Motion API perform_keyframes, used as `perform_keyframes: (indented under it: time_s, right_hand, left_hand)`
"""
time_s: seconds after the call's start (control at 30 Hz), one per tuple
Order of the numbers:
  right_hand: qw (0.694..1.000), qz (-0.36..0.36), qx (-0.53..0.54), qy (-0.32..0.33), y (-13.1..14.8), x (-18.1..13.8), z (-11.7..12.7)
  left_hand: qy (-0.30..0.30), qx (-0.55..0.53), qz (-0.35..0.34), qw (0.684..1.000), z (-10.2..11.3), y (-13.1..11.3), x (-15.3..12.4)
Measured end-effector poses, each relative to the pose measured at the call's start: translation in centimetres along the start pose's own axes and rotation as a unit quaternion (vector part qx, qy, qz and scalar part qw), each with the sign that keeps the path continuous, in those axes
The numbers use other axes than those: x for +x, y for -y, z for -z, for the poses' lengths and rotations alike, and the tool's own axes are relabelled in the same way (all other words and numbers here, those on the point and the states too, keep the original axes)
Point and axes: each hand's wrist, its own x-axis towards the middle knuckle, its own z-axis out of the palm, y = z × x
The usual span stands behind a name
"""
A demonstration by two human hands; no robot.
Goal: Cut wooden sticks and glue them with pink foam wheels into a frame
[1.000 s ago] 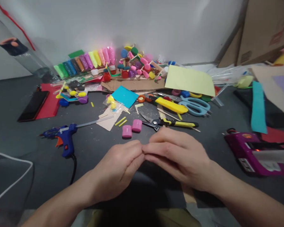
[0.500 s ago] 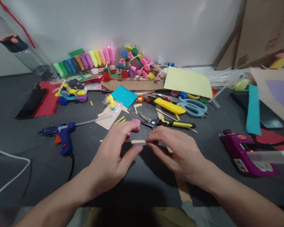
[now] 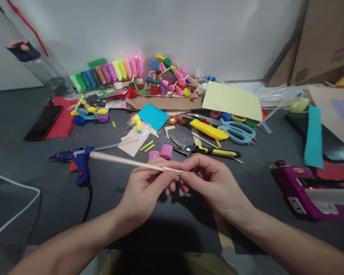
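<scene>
A long, pale wooden stick (image 3: 123, 160) is pinched between the thumb and fingers of my left hand (image 3: 145, 191), its far end pointing left towards the glue gun (image 3: 81, 166). Against its near end lies a short wooden stick piece (image 3: 171, 169), overlapping it side by side. My right hand (image 3: 215, 183) is closed on the right end of that short piece; its fingertips hide the tips of both sticks. Just beyond my hands stand two pink caps (image 3: 166, 151), and past them are pruning shears (image 3: 218, 151) with yellow and black handles.
Behind lie a yellow box cutter (image 3: 208, 129), blue-handled scissors (image 3: 236, 131) and a cyan paper square (image 3: 153, 116). A purple power box (image 3: 304, 193) sits at right, a phone (image 3: 43, 122) at left. Modelling clay packets (image 3: 106, 72) and colourful small crafts line the wall.
The long stick, previously low over the table, is now raised and gripped by my left hand, whose fingers have closed. Both hands have come together at the overlap. The view has shifted slightly.
</scene>
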Motion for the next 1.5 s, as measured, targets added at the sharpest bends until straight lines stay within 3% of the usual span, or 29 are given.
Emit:
perform_keyframes:
  time_s: [0.1, 0.17, 0.23, 0.33, 0.43, 0.53, 0.67, 0.73, 1.07, 1.23, 1.37, 1.5]
  right_hand:
    - [0.998, 0.008, -0.061, 0.026, 0.2, -0.1, 0.3]
    - [0.984, 0.072, -0.158, 0.028, 0.4, -0.2, 0.7]
    - [0.951, 0.161, -0.261, 0.035, 0.4, -0.1, 1.1]
    - [0.900, 0.250, -0.353, 0.051, 0.2, 0.1, 1.5]
    - [0.884, 0.270, -0.376, 0.060, -0.1, 0.3, 1.5]
    - [0.895, 0.241, -0.368, 0.069, -0.1, 0.2, 1.4]
    - [0.955, 0.087, -0.264, 0.101, 0.2, 0.1, 1.3]
    - [0.968, 0.044, -0.224, 0.104, 0.2, 0.0, 1.2]
    - [0.911, 0.198, -0.354, 0.081, 0.0, 0.0, 1.2]
    - [0.887, 0.221, -0.399, 0.072, -0.1, -0.2, 1.1]
    - [0.905, 0.152, -0.383, 0.109, 0.5, 0.0, 1.5]
    - [0.963, 0.019, -0.251, 0.092, 1.0, 0.5, 1.7]
  left_hand:
    - [0.007, -0.083, 0.088, 0.993, 0.4, -0.3, 0.3]
    - [0.019, -0.114, 0.147, 0.982, 0.7, -0.6, 0.4]
    - [0.034, -0.129, 0.188, 0.973, 0.9, -0.9, 0.6]
    - [0.047, -0.129, 0.215, 0.967, 1.0, -1.0, 0.8]
    - [0.055, -0.120, 0.219, 0.967, 1.2, -0.8, 0.8]
    - [0.070, -0.110, 0.213, 0.968, 1.3, -0.7, 0.7]
    - [0.078, -0.096, 0.203, 0.971, 1.4, -1.0, 0.6]
    - [0.079, -0.095, 0.209, 0.970, 1.5, -1.2, 0.6]
    - [0.111, -0.057, 0.234, 0.964, 1.7, -1.3, 0.8]
    - [0.110, -0.024, 0.232, 0.966, 1.7, -1.4, 0.8]
    - [0.123, 0.030, 0.238, 0.963, 1.7, -1.7, 0.8]
    - [0.156, 0.101, 0.269, 0.945, 1.3, -1.9, 0.4]
